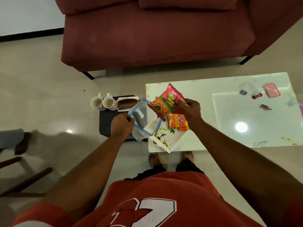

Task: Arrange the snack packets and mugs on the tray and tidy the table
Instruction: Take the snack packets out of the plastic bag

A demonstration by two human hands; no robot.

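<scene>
The left hand (122, 124) pinches the rim of a clear bag (142, 117) while the right hand (190, 110) grips a pink packet (170, 99) just above an orange packet (177, 122) on the tabletop (246, 136).

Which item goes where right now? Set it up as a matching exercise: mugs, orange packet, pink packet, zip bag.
Items:
1 mugs
2 orange packet
3 pink packet
4 zip bag

Places:
A in the grip of the right hand
B on the white tray
C on the dark mat left of the table
D in the grip of the left hand

Pairs: 1-C, 2-B, 3-A, 4-D
</scene>
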